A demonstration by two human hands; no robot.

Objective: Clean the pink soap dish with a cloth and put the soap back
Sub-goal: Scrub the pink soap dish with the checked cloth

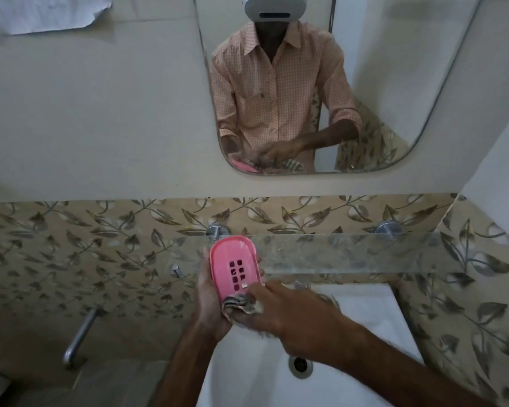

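- Pink soap dish [232, 257] cradled in left hand [209, 304], fingers curled round its sides.
- Cloth [238, 308] gripped in right hand [282, 315], pressed on dish end nearest that hand.
- Sink [247, 377] below both hands.

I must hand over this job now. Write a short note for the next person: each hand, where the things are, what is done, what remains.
Left hand: holds the pink soap dish above the sink.
Right hand: grips the cloth, pressed on the near end of the dish.
Done: wiping is under way.
Left: finish wiping, set the dish down, put the soap back. The soap is not in view.
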